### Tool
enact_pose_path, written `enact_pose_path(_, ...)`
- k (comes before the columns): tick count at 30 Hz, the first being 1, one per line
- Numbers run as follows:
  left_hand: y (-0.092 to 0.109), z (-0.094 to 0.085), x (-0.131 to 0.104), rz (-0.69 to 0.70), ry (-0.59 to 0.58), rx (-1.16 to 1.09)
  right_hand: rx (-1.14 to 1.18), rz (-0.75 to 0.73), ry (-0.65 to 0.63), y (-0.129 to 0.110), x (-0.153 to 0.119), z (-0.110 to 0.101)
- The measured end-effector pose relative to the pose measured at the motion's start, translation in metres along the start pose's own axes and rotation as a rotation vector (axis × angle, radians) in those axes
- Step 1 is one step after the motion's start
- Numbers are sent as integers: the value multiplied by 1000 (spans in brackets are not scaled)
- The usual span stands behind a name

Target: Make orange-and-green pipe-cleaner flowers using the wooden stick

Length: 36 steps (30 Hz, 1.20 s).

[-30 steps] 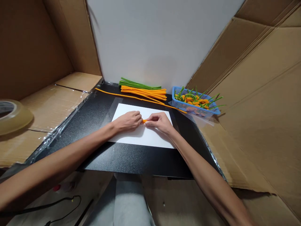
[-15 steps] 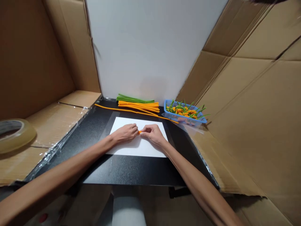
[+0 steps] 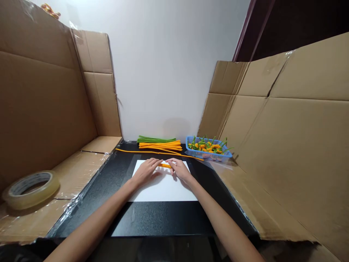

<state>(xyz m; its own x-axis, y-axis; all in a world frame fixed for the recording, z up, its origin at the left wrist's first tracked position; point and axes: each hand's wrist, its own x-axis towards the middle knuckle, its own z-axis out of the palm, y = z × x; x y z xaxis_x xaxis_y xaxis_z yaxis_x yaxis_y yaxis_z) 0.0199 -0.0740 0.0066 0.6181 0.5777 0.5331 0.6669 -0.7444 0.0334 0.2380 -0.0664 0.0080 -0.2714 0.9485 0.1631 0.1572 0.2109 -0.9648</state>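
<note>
An orange pipe cleaner [image 3: 164,165], seemingly folded into a short thick length, spans the gap between my two hands above a white sheet of paper [image 3: 163,189]. My left hand [image 3: 145,170] has its fingers at the left end, with the thumb lower down. At the other end, the fingers of my right hand [image 3: 178,169] curl about it. Both ends are partly hidden by the fingers. Behind the paper, one long orange pipe cleaner [image 3: 144,151] lies across the black table [image 3: 160,218].
Orange pipe cleaners [image 3: 160,145] and green ones [image 3: 155,139] lie bundled by the wall. A blue basket [image 3: 208,156] of orange-and-green pieces stands at the back right. A clear tape roll [image 3: 31,189] rests at left. Cardboard walls [image 3: 294,145] flank the table.
The view has tilted upward, showing more wall. My hands have moved slightly apart, their fingers less tightly bunched, and more of the orange pipe cleaner shows between them.
</note>
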Motion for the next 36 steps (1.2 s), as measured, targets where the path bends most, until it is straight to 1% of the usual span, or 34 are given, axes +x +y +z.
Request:
enact_pose_path(4,11,1,3,40,-29,-41,25,-15,-73,-2,-3,13)
enact_pose_path(6,9,4,3,1,-21,-111,42,-10,-111,-1,-4,16)
enact_pose_path(8,3,7,1,-93,13,-205,57,-5,-130,-1,-5,15)
enact_pose_path(10,-5,8,-2,-201,58,-272,60,-5,-120,-2,-5,13)
enact_pose_path(12,-12,7,-4,-264,92,-300,68,-1,-81,-4,-6,10)
enact_pose_path(16,-17,1,-7,-263,110,-339,76,18,-26,-5,-7,9)
enact_pose_path(23,-11,-4,-4,-221,83,-332,119,62,20,-7,-10,12)
enact_pose_path(27,-10,-5,-3,-251,66,-402,88,30,25,-8,-10,13)
enact_pose_path(32,-10,-1,-2,-351,-37,-529,56,-27,58,-5,-9,15)
enact_pose_path(36,-10,1,-2,-360,-92,-504,27,-37,92,-1,-7,14)
